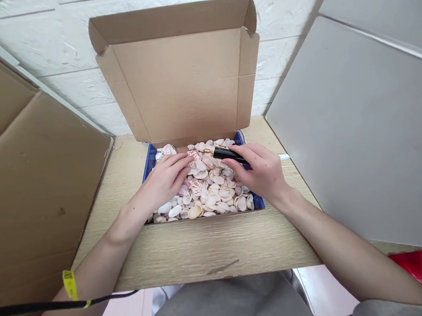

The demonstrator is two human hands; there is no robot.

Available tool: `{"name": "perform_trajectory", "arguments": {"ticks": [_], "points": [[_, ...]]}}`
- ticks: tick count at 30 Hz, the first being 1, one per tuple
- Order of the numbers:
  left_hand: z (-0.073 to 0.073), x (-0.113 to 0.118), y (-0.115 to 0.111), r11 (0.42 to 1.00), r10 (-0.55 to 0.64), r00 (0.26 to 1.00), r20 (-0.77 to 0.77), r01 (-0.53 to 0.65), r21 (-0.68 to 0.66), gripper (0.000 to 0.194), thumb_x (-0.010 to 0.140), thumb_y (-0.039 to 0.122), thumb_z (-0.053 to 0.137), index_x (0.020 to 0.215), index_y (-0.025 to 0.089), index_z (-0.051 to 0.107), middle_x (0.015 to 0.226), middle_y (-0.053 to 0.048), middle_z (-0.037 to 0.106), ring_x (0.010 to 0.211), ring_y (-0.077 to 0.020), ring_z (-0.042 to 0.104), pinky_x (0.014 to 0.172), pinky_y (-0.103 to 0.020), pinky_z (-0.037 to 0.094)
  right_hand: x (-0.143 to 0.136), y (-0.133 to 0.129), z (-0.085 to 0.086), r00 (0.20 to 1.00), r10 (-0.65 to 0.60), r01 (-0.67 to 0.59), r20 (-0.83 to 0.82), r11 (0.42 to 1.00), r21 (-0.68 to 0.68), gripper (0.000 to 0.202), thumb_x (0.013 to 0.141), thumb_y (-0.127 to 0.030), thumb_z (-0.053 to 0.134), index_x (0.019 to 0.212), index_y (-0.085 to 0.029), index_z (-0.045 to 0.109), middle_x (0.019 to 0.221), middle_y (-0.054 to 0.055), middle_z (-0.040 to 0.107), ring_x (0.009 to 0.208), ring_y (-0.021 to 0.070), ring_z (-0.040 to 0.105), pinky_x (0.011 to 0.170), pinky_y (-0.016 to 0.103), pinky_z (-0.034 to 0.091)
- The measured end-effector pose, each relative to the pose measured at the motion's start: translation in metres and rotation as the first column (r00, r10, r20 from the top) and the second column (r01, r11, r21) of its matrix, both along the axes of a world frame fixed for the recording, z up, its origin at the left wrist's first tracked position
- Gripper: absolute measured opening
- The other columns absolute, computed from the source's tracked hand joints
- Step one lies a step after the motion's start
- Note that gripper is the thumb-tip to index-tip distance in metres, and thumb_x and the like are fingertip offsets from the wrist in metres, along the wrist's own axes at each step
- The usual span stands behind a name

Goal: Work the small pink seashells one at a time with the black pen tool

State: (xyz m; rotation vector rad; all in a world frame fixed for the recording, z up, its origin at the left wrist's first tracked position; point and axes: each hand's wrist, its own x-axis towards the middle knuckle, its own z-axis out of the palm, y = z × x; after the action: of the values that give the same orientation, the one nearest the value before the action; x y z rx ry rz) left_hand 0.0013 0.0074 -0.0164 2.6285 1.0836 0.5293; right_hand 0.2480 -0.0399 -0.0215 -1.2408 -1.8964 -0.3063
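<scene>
A cardboard box with blue sides (pixel 149 161) stands open in front of me, filled with pale seashells (pixel 214 196). My right hand (pixel 258 168) is wrapped round a slim black hand drill (pixel 229 154) with a brass-coloured chuck. Its thin tip points left over the shells. At the box's left half, my left hand (pixel 167 177) has its fingers closed on a red-speckled seashell (pixel 194 154), close to the drill's tip. The fingers hide part of that shell, and whether the tip touches it I cannot tell. A red-striped scallop shell (pixel 199 187) lies just below.
The box's raised lid (pixel 180 80) leans towards a white brick-patterned wall (pixel 75 40). The box rests on a wooden tabletop (pixel 227 242). Cardboard (pixel 34 180) stands at the left and a grey panel (pixel 363 124) at the right. A black cable (pixel 44 306) crosses the lower left.
</scene>
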Motion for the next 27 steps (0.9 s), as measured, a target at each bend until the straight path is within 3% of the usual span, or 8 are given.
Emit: {"name": "perform_trajectory", "arguments": {"ticks": [9,13,19,23,27], "points": [[0.010,0.003,-0.005,0.998,-0.056,0.998,-0.022,0.055,-0.036,0.036,0.093,0.037,0.050,0.121,0.017,0.060,0.103,-0.009,0.062,0.099,-0.0234,0.055,0.090,-0.038,0.045,0.000,0.000,0.001,1.000,0.002,-0.002,-0.003,1.000,0.008,0.027,0.089,-0.037,0.061,0.101,-0.013,0.066,0.087,0.009,0.073,0.076,0.0176,0.068,0.067,0.028,0.053],[0.009,0.003,-0.006,0.997,-0.071,0.997,-0.036,0.071,-0.004,0.041,0.093,0.037,0.049,0.127,0.015,0.057,0.103,-0.010,0.060,0.100,-0.0233,0.054,0.091,-0.038,0.044,0.000,0.000,0.001,1.000,-0.009,0.008,-0.012,1.000,-0.022,0.026,0.090,-0.039,0.060,0.100,-0.016,0.066,0.089,0.007,0.074,0.078,0.0170,0.068,0.068,0.028,0.053],[0.012,0.005,-0.008,0.997,-0.075,0.997,-0.001,0.075,-0.022,0.036,0.091,0.042,0.055,0.116,0.017,0.062,0.111,-0.010,0.059,0.108,-0.0237,0.054,0.094,-0.038,0.044,0.000,0.000,0.001,0.999,-0.009,0.008,-0.041,1.000,-0.020,0.029,0.090,-0.041,0.059,0.100,-0.015,0.067,0.088,0.009,0.073,0.078,0.0181,0.068,0.067,0.030,0.053],[0.015,0.008,-0.005,0.997,-0.069,0.994,0.080,0.068,0.021,0.023,0.095,0.031,0.049,0.104,0.018,0.065,0.116,-0.010,0.062,0.110,-0.0221,0.057,0.096,-0.039,0.045,0.001,-0.001,0.003,0.999,-0.020,0.018,-0.045,0.999,-0.046,0.028,0.091,-0.040,0.057,0.101,-0.016,0.067,0.091,0.008,0.073,0.081,0.0180,0.068,0.071,0.030,0.053],[0.021,0.017,0.003,0.980,-0.184,0.977,0.112,0.173,0.095,0.020,0.095,0.023,0.049,0.105,0.017,0.065,0.115,-0.010,0.066,0.112,-0.0221,0.058,0.098,-0.040,0.046,0.001,-0.001,0.005,0.999,0.002,-0.003,-0.039,1.000,-0.015,0.026,0.092,-0.038,0.057,0.100,-0.015,0.066,0.090,0.008,0.073,0.081,0.0179,0.068,0.071,0.029,0.054]]}}
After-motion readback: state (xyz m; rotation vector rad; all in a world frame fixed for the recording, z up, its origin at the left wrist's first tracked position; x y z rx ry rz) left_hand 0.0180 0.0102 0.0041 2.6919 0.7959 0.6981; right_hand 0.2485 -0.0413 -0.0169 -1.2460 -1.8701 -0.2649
